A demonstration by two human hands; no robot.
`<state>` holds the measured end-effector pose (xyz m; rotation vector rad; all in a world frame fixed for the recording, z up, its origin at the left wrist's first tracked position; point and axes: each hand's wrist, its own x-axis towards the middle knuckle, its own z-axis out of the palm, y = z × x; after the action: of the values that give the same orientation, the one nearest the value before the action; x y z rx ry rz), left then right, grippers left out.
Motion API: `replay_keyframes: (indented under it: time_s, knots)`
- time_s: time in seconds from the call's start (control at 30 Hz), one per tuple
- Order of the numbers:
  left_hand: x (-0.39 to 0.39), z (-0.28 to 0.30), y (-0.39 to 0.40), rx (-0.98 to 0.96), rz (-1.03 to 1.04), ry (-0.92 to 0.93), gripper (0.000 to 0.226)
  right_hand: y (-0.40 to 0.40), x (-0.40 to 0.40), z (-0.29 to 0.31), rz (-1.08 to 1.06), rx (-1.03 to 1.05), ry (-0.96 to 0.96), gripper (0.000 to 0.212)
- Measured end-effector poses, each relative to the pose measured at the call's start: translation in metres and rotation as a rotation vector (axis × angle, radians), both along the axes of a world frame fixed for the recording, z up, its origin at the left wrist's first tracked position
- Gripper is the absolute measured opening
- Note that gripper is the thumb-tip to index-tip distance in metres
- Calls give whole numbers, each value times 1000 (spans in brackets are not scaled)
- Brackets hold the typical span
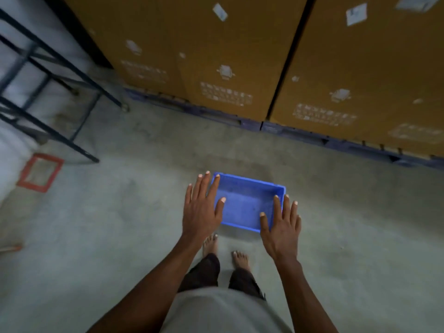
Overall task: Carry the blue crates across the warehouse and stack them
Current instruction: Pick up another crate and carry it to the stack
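Observation:
One empty blue crate (245,203) sits on the grey concrete floor just ahead of my bare feet. My left hand (201,207) hovers over the crate's left rim with fingers straight and spread. Over the right rim my right hand (281,227) is held the same way, fingers spread. Neither hand grips the crate; whether they touch it I cannot tell. No other blue crate is in view.
Tall brown cardboard boxes (216,68) on dark blue pallets (300,133) form a wall beyond the crate. A black metal rack frame (48,97) stands at the left, by a red-taped rectangle (39,173) on the floor. Bare floor lies left and right of me.

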<state>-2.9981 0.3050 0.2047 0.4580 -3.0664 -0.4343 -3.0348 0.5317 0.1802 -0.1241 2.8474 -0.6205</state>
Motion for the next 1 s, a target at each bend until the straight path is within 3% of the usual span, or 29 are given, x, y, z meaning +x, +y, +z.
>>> replay_keyframes:
  time_s: [0.27, 0.53, 0.73, 1.0]
  knots:
    - [100, 54, 14, -60, 326, 53, 64, -15, 24, 69, 407, -60, 42, 71]
    - [251, 80, 16, -62, 791, 124, 69, -84, 77, 92, 833, -183, -18, 71]
    - [404, 82, 13, -104, 1122, 146, 68, -161, 191, 107, 1174, -236, -31, 73]
    - [644, 71, 6, -77, 1557, 167, 67, -267, 419, 93, 1517, -242, -101, 73]
